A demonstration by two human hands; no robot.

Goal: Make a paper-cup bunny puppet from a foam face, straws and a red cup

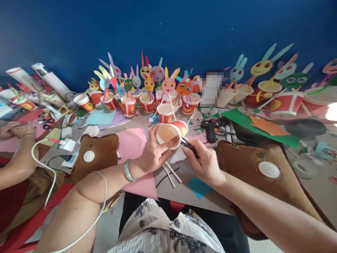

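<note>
My left hand (155, 151) grips a red and white paper cup (181, 128), its mouth tilted towards me. Some fingers reach over the rim, and the thumb's exact hold is unclear. In my right hand (204, 161) is a black-handled tool (190, 147), whose metallic end meets the cup's rim on the right. Fingers hide most of the tool, so I cannot make out its kind. Below the cup, two thin pale paper sticks (170, 175) lie over the table edge area. Pink paper (142, 182) spreads under my left forearm.
Several paper-cup rabbit figures (168, 86) line the blue wall. Brown cushioned bags (97, 154) flank my arms. A black glue gun (210, 130) lies behind my right hand. Green paper (242, 119) is to the right. At left are another person's hands (23, 130) and a white cable (33, 154).
</note>
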